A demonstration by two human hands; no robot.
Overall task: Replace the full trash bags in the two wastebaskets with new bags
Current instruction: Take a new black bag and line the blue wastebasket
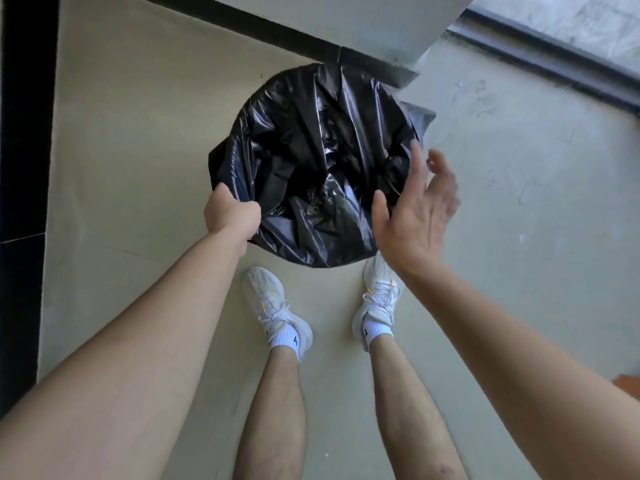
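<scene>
Left hand [231, 216] is closed in a fist on the near-left edge of a black, glossy, crumpled plastic trash bag [311, 143], with the film bunched under the curled fingers. Right hand [415, 216] is open, with fingers straight and slightly spread and the thumb apart. It sits at the near-right edge of the bag and overlaps it in view; contact with the plastic cannot be confirmed, and it holds nothing.

The bag lies spread in a roughly round shape with its mouth upward and its folds sinking towards the middle. Anything beneath it is hidden by the plastic. It stands on a pale beige floor [138, 150], directly beyond the person's feet. Its far edge is close to a black skirting strip [242, 24] and to the corner of a white wall block [346, 15].

Both forearms are bare and reach forward from the near edge. Below them are a left white laced sneaker [273, 306] and a right white laced sneaker [379, 299], worn with white socks. The toe of the right one is just beside the bag's near edge. A dark rail [554, 60] crosses the far right of the scene.
</scene>
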